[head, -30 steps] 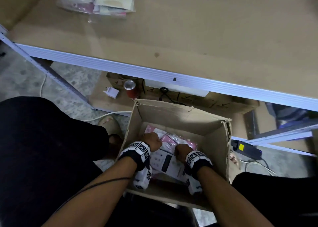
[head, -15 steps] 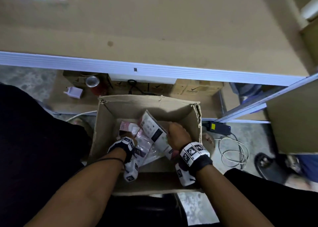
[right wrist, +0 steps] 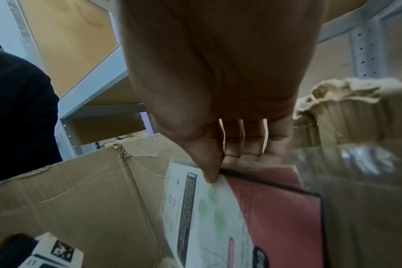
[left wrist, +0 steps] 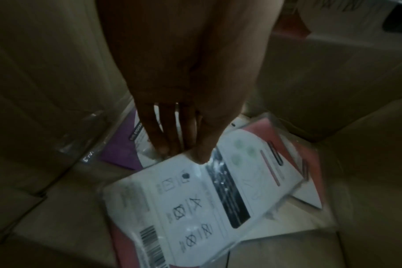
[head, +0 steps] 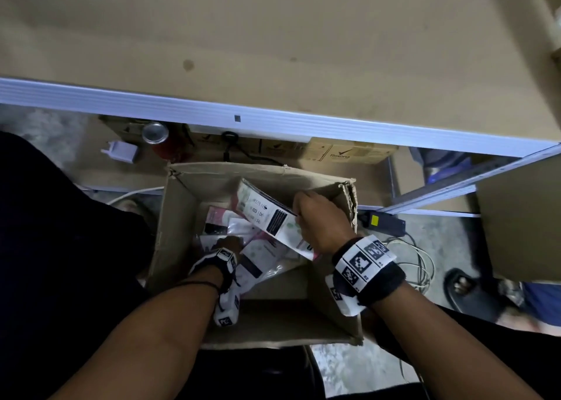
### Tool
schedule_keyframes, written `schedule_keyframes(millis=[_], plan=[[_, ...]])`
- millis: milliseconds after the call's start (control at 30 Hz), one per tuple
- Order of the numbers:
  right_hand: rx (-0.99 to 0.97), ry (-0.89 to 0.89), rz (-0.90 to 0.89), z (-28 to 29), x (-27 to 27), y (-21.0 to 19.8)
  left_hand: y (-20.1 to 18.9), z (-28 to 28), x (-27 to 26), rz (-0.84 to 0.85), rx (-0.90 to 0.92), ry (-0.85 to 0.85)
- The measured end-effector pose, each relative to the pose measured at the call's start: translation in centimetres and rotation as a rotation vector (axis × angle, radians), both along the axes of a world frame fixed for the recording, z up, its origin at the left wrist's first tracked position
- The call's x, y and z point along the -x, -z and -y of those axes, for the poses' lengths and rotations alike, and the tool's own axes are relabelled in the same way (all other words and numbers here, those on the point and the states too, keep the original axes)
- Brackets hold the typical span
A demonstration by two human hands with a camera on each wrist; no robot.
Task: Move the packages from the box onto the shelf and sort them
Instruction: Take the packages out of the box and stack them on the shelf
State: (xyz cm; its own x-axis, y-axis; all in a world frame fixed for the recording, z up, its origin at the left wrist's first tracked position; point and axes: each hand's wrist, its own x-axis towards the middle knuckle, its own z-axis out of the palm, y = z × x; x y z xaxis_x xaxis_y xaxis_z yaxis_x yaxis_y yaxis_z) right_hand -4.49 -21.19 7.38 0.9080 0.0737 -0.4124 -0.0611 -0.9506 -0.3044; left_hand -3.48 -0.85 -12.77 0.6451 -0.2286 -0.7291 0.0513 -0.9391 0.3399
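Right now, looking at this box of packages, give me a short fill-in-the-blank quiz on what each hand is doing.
1. The right hand pinches a white package and holds it tilted above the open cardboard ____.
2. The left hand reaches down to the packages lying at the ____ of the box.
3. Beyond the box, under the shelf edge, stands a red ____ beside a white charger.

Missing words: box; bottom; can
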Motion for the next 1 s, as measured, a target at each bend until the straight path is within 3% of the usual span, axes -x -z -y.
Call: schedule_keyframes(millis=[100, 333, 633, 1000], plan=[[0.036, -0.05, -0.007, 0.0, -0.6, -0.6, -0.2, 0.2, 0.4, -0.001, 0.013, 0.097], [0.048, -0.153, 0.073, 0.6, -1.9, -2.4, -0.7, 0.2, -0.1, 0.038, 0.085, 0.117], [-0.017, -0.129, 0.126, 0.9, -3.4, -4.2, -1.3, -0.6, -2.1, 0.304, -0.117, 0.245], [0.032, -0.148, 0.12, 0.3, -3.4, -2.1, -2.4, -1.0, -1.4, 0.164, -0.148, 0.282]])
